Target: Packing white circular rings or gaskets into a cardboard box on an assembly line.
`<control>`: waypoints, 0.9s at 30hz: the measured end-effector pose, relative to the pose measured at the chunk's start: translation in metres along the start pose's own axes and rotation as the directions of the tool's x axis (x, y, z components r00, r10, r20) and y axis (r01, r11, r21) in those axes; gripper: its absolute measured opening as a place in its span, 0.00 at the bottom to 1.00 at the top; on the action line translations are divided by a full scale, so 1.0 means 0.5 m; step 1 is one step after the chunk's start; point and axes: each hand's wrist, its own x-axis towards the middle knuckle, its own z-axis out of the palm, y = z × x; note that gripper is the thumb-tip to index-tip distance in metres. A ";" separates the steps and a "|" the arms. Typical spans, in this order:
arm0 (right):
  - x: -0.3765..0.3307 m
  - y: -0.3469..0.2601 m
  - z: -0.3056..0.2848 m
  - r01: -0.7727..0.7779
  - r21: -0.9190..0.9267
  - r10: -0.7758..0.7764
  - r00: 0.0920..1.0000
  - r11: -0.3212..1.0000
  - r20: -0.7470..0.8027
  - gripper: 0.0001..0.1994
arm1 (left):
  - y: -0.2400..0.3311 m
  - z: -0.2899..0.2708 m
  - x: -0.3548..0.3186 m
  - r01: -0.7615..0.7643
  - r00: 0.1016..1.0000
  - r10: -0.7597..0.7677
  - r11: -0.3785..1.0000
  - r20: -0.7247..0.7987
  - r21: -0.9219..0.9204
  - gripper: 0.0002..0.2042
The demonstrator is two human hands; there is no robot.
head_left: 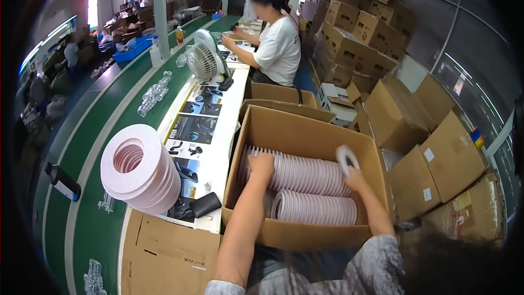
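An open cardboard box [314, 236] in front of me holds two lying rows of pale pink rings, a far row [305, 170] and a shorter near row [319, 207]. My left hand [262, 166] reaches in, its curled fingers on rings at the far row's left end; the fingertips are partly hidden. At the right end, my right hand [356, 178] pinches a single pale ring [352, 157], which is tilted, slightly blurred and raised above the row. Left of the box, a tall stack of the same kind of ring [158, 177] stands on the bench.
A black pouch [205, 204] lies between stack and box. A white fan [203, 61] and clear plastic parts [155, 94] are along the green conveyor [101, 155]. A co-worker in a white shirt [279, 49] sits ahead. Stacked cartons [357, 35] rise at the right.
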 end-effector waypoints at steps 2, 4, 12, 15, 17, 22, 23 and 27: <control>-0.018 -0.043 0.014 0.035 0.208 0.078 0.856 0.978 -0.512 0.13 | -0.003 -0.006 0.000 0.026 0.999 -0.025 0.999 0.038 -0.019 0.12; -0.029 -0.001 0.012 0.039 -0.024 -0.042 0.993 0.999 -0.115 0.14 | 0.009 -0.008 0.000 0.000 0.995 0.008 0.997 0.100 -0.082 0.12; 0.007 -0.022 0.021 0.311 -0.257 -0.268 0.945 0.915 0.188 0.13 | 0.007 -0.001 -0.001 -0.008 0.998 0.011 0.999 0.064 -0.044 0.13; 0.017 -0.037 0.046 0.119 -0.059 -0.121 0.992 0.991 -0.034 0.13 | 0.002 0.007 -0.009 -0.044 0.993 0.037 0.998 0.115 0.054 0.12; -0.003 -0.060 0.039 0.132 -0.169 -0.130 0.991 0.977 0.024 0.15 | -0.001 0.023 -0.014 -0.028 0.992 0.022 0.998 0.122 0.047 0.12; 0.033 -0.056 0.006 0.228 -0.183 -0.204 0.969 0.956 0.143 0.14 | -0.006 0.013 0.011 -0.040 0.999 0.040 0.999 0.009 0.008 0.10; 0.046 -0.089 -0.010 0.155 0.111 -0.130 0.971 0.982 -0.201 0.13 | -0.006 0.020 0.015 -0.022 0.999 0.022 1.000 0.026 -0.006 0.10; 0.095 -0.278 -0.115 0.467 0.840 0.202 0.826 0.277 -0.526 0.12 | 0.002 0.001 0.007 -0.020 0.992 0.019 1.000 0.128 0.008 0.12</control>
